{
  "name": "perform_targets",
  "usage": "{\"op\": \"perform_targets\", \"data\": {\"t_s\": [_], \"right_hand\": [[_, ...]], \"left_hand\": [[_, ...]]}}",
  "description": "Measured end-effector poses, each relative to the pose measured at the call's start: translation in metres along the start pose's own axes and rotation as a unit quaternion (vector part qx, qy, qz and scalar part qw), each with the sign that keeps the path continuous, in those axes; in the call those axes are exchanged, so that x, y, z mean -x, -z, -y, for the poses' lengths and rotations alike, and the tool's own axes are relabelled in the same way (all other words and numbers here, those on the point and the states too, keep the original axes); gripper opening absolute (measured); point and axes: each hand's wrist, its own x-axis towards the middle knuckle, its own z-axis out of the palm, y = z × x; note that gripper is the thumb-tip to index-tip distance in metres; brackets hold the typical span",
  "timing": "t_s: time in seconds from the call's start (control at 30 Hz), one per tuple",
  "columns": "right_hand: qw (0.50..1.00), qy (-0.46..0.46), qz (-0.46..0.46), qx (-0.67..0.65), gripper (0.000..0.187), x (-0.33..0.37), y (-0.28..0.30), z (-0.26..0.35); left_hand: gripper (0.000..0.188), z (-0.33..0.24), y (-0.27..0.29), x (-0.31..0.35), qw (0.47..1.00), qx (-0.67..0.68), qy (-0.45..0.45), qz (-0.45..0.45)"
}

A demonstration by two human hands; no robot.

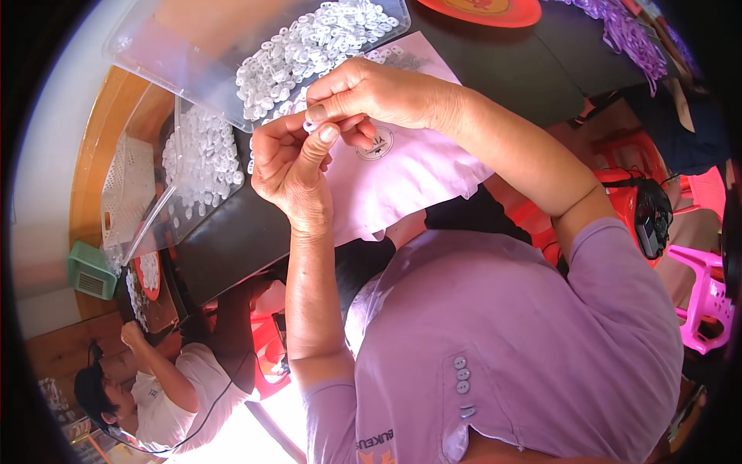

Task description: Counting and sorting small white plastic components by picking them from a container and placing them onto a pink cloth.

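Note:
My left hand [297,170] and my right hand [379,94] meet over the table's edge, fingertips pinched together. Between them is a small white oval piece with a hole [309,126], mostly covered by the thumbs and fingers. Just beyond, a clear plastic tray [178,73] holds a heap of similar white pieces [309,50]. Under my hands a pink cloth [421,174] with a round dark print lies on the table and hangs toward my lap. Some white pieces rest on its far part, partly hidden by my right hand.
Another clear container [151,220] with white pieces [202,158] stands left on the dark table [232,247]. A red plate [487,9] and purple ribbons [618,31] lie at the far side. A co-worker [166,387] sits lower left. Pink stool [705,298] at right.

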Motion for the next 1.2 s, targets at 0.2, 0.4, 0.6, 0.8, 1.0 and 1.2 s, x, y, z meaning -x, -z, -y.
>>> {"op": "perform_targets", "data": {"t_s": [0.2, 0.4, 0.6, 0.8, 1.0, 1.2], "right_hand": [[0.999, -0.007, 0.027, -0.046, 0.025, 0.0006, -0.0005, -0.0007], [0.997, -0.003, 0.045, -0.063, 0.025, 0.0011, -0.0015, -0.003], [0.999, 0.049, -0.019, -0.002, 0.027, -0.0012, 0.0009, -0.0004], [0.998, 0.048, -0.025, 0.03, 0.027, -0.0002, 0.004, -0.001], [0.999, 0.041, 0.008, 0.004, 0.026, -0.0015, 0.0033, -0.0038], [0.999, 0.03, 0.015, -0.006, 0.026, -0.0008, 0.003, -0.0055]], "left_hand": [[0.029, 0.0014, 0.0024, 0.0002, 1.0, 0.011, -0.016, 0.012], [0.029, 0.0058, 0.0041, -0.0005, 0.998, 0.018, -0.052, 0.022], [0.029, 0.0031, -0.0026, -0.0025, 0.998, 0.029, -0.051, 0.025], [0.028, 0.0011, -0.0027, -0.0004, 0.999, -0.011, -0.029, 0.01], [0.028, -0.0007, 0.0018, 0.0026, 0.999, -0.002, -0.03, 0.019], [0.029, 0.0013, 0.0028, 0.0023, 1.0, -0.005, -0.02, 0.009]]}}
